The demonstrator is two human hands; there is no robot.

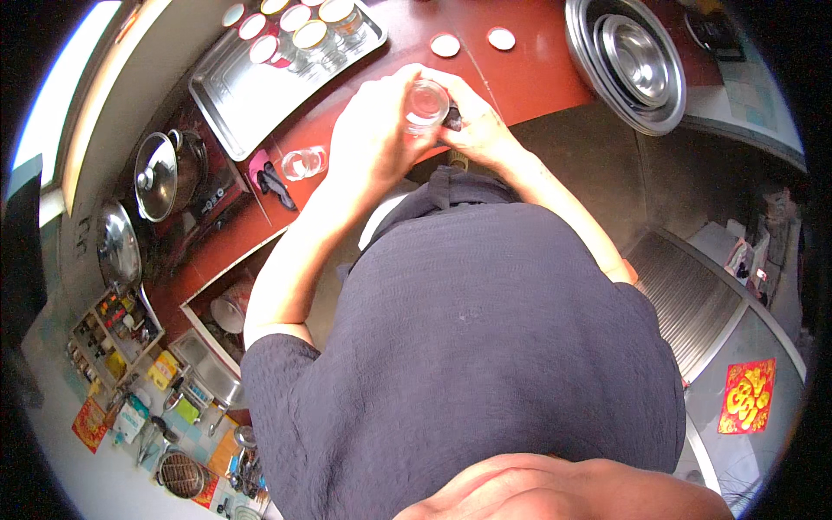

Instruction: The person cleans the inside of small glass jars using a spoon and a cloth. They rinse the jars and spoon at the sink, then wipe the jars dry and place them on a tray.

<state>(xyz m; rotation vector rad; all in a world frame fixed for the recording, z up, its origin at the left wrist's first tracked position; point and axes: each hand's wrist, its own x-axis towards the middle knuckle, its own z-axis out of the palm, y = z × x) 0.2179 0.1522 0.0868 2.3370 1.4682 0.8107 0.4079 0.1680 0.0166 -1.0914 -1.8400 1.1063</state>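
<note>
My left hand (374,123) and my right hand (481,123) hold a clear glass jar (427,103) between them, above the front edge of the red table. The jar's round end faces up towards me. A small dark thing (453,118) shows at my right fingers; what it is cannot be made out. Beyond the hands, two round white lids (445,45) with red rims lie flat on the tabletop. Left of my left forearm is another clear glass jar (304,162), beside a pink and dark cloth item (273,182).
A metal tray (237,117) holding several lidded glass jars (311,39) is at the back left. Nested steel bowls (634,62) sit at the right. A glass-lidded pot (156,177) stands on the left, near an open drawer (227,309). The red tabletop (533,84) extends rightward.
</note>
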